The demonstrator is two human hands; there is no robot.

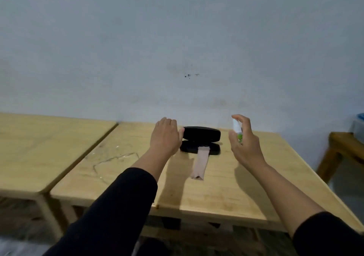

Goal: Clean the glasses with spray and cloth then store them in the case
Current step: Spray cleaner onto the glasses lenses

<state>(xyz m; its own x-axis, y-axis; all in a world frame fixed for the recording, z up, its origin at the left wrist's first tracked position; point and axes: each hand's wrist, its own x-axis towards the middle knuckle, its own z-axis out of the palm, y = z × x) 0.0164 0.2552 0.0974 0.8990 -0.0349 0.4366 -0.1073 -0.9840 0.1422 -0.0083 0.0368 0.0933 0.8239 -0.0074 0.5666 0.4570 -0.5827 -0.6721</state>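
Note:
A black glasses case (201, 134) lies open near the back of the wooden table (197, 186), its lid raised. A folded pink cloth (201, 163) hangs out of the lower half toward me. I cannot see the glasses. My left hand (165, 135) hovers at the case's left end, fingers loosely together, thumb close to the lid; whether it touches is unclear. My right hand (244, 141) holds a small white spray bottle (237, 128) with a green label upright, to the right of the case, index finger over its top.
A second wooden table (39, 147) stands against the left side of this one. A wooden stool or stand (340, 149) at the right edge bears a blue-lidded container (359, 125). A pale wall rises directly behind the tables.

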